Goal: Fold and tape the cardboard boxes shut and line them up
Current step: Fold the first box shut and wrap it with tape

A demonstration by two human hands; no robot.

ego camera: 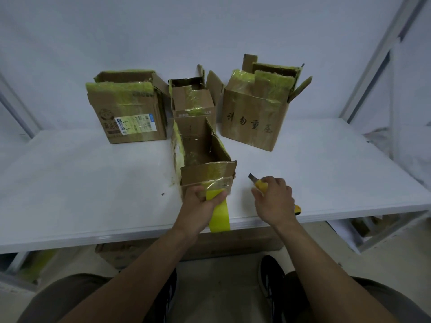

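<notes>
left hand pinches yellow tape on the near end of the long box lying straight away; right hand, just beside, grips a knife, blade toward the tape.

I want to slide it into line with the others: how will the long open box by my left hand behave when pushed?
Likely light: the long box looks empty inside, so it should slide easily on the smooth table. Probably floppy: its top is open and its walls look creased and torn. Tipping seems unlikely, since it lies low and long.
</notes>
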